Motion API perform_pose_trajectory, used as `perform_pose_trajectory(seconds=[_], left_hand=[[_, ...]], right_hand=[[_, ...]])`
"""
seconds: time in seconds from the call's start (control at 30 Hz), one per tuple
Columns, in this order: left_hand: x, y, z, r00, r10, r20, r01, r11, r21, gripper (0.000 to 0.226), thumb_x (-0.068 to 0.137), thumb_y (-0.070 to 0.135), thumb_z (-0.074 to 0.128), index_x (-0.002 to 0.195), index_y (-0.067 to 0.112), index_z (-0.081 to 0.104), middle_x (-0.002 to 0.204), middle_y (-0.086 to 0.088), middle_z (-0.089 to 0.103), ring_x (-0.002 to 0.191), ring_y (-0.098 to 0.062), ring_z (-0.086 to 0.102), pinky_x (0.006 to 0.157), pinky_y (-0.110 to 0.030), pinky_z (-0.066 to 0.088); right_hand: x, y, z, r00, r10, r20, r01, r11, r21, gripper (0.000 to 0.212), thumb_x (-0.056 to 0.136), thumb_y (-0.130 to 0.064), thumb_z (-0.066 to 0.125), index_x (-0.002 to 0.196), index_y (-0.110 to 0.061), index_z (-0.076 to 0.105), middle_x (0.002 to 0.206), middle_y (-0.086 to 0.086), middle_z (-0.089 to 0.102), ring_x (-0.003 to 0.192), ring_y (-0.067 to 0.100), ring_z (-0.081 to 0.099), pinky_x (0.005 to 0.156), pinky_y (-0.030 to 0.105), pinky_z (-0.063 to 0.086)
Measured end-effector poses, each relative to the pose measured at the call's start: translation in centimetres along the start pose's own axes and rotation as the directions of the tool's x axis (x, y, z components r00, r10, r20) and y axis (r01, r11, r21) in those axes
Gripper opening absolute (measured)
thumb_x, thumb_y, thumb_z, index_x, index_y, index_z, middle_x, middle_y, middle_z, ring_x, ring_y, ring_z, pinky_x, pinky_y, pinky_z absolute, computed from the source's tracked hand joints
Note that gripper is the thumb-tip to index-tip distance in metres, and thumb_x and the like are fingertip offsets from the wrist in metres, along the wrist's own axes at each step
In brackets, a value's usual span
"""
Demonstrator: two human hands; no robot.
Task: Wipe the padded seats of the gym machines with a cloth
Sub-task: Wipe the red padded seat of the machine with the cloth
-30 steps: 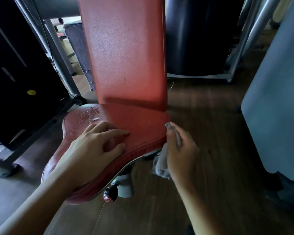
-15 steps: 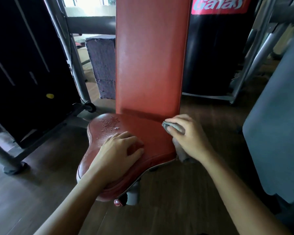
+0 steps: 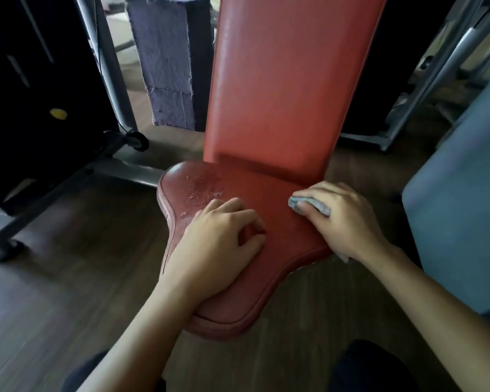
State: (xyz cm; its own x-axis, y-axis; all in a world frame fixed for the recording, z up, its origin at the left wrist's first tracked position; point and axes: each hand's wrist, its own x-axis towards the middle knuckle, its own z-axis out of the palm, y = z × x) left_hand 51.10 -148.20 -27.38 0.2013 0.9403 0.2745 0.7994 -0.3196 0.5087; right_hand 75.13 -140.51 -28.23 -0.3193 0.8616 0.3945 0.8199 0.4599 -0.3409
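Evidently the wiping seemed barely begun: the right hand (image 3: 347,222) had its grip curled round a crumpled grey cloth (image 3: 309,204), pressed onto the right rear corner of the red padded vinyl seat (image 3: 283,222). The left hand (image 3: 218,241) rested mid-seat, fingers loosely bent, holding nothing. The rest of the seat, cracked patch (image 3: 203,188) included, probably awaited wiping.

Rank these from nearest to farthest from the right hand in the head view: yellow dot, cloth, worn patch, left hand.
1. Cloth, gripped in the right hand itself.
2. Left hand, resting on the seat, to its left.
3. Worn patch, at the seat's far-left part.
4. Yellow dot, far left, beyond the seat.
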Motion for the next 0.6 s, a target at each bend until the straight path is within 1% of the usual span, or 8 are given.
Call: perform_pose_trajectory(seconds=[0.1, 0.17, 0.23, 0.33, 0.4, 0.47, 0.53, 0.6], left_hand=[[-0.1, 0.1, -0.1, 1.000, -0.028, 0.002, 0.028, 0.999, -0.020, 0.016, 0.091, 0.048, 0.063, 0.104, 0.041, 0.069, 0.108, 0.020, 0.058, 0.110, -0.011, 0.048, 0.098, -0.039, 0.046], [-0.1, 0.1, -0.1, 0.999, -0.038, -0.001, 0.038, 0.999, -0.019, 0.016, 0.092, 0.047, 0.063, 0.105, 0.041, 0.069, 0.109, 0.021, 0.057, 0.111, -0.010, 0.047, 0.098, -0.038, 0.045], [-0.1, 0.0, -0.1, 0.999, -0.032, -0.003, 0.032, 0.999, -0.025, 0.015, 0.092, 0.048, 0.062, 0.104, 0.042, 0.069, 0.109, 0.022, 0.057, 0.111, -0.009, 0.046, 0.099, -0.037, 0.044], [-0.1, -0.2, -0.1, 0.999, -0.030, -0.011, 0.030, 0.998, -0.048, 0.018, 0.091, 0.052, 0.059, 0.102, 0.042, 0.069, 0.108, 0.022, 0.058, 0.111, -0.009, 0.048, 0.099, -0.040, 0.045], [-0.1, -0.2, -0.1, 0.999, -0.033, -0.030, 0.031, 0.998, -0.059, 0.027, 0.089, 0.058, 0.051, 0.101, 0.042, 0.069, 0.106, 0.022, 0.059, 0.108, -0.009, 0.051, 0.097, -0.041, 0.047], [-0.3, -0.2, -0.1, 0.997, -0.044, -0.060, 0.040, 0.997, -0.064, 0.032, 0.087, 0.060, 0.046, 0.099, 0.041, 0.070, 0.104, 0.022, 0.060, 0.106, -0.010, 0.052, 0.096, -0.042, 0.048], [-0.3, -0.2, -0.1, 0.995, -0.056, -0.084, 0.051, 0.996, -0.069, 0.034, 0.087, 0.062, 0.045, 0.098, 0.041, 0.070, 0.103, 0.022, 0.060, 0.105, -0.010, 0.053, 0.095, -0.042, 0.048], [-0.2, -0.3, 0.0, 0.994, -0.059, -0.088, 0.053, 0.996, -0.066, 0.035, 0.087, 0.064, 0.044, 0.099, 0.042, 0.069, 0.103, 0.023, 0.060, 0.105, -0.008, 0.053, 0.096, -0.042, 0.048]], right_hand=[[0.0, 0.0, -0.1, 1.000, 0.002, 0.017, -0.002, 1.000, -0.007, 0.031, 0.094, -0.048, 0.051, 0.113, -0.036, 0.073, 0.110, -0.019, 0.068, 0.099, 0.011, 0.060, 0.086, 0.035, 0.049], [-0.1, 0.1, -0.2, 1.000, -0.004, 0.008, 0.004, 1.000, 0.005, 0.021, 0.093, -0.035, 0.061, 0.112, -0.033, 0.070, 0.111, -0.018, 0.066, 0.099, 0.011, 0.061, 0.086, 0.036, 0.050], [-0.3, 0.2, -0.2, 1.000, 0.000, -0.022, 0.000, 0.999, 0.040, 0.019, 0.089, -0.026, 0.067, 0.107, -0.028, 0.066, 0.110, -0.015, 0.061, 0.097, 0.009, 0.060, 0.083, 0.036, 0.051], [-0.8, 0.2, -0.1, 0.994, 0.032, -0.103, -0.028, 0.999, 0.037, 0.019, 0.084, -0.029, 0.066, 0.102, -0.022, 0.066, 0.115, -0.006, 0.049, 0.098, 0.013, 0.058, 0.080, 0.036, 0.052], [-1.2, 0.1, 0.0, 0.989, 0.083, -0.126, -0.090, 0.995, -0.051, 0.025, 0.084, -0.036, 0.067, 0.107, -0.026, 0.069, 0.124, 0.000, 0.046, 0.106, 0.023, 0.056, 0.086, 0.043, 0.052], [-1.9, -0.4, 0.1, 0.986, 0.129, -0.107, -0.141, 0.984, -0.109, 0.033, 0.086, -0.040, 0.065, 0.118, -0.034, 0.067, 0.128, 0.000, 0.046, 0.108, 0.029, 0.055, 0.087, 0.049, 0.052], [-2.7, -0.6, 0.3, 0.991, 0.100, -0.085, -0.108, 0.989, -0.097, 0.037, 0.089, -0.038, 0.062, 0.126, -0.035, 0.064, 0.130, -0.002, 0.048, 0.109, 0.027, 0.057, 0.086, 0.050, 0.054], [-2.6, -0.3, 0.5, 0.997, 0.028, -0.075, -0.033, 0.997, -0.065, 0.036, 0.092, -0.030, 0.065, 0.127, -0.032, 0.066, 0.134, -0.004, 0.049, 0.112, 0.024, 0.058, 0.089, 0.048, 0.054]])
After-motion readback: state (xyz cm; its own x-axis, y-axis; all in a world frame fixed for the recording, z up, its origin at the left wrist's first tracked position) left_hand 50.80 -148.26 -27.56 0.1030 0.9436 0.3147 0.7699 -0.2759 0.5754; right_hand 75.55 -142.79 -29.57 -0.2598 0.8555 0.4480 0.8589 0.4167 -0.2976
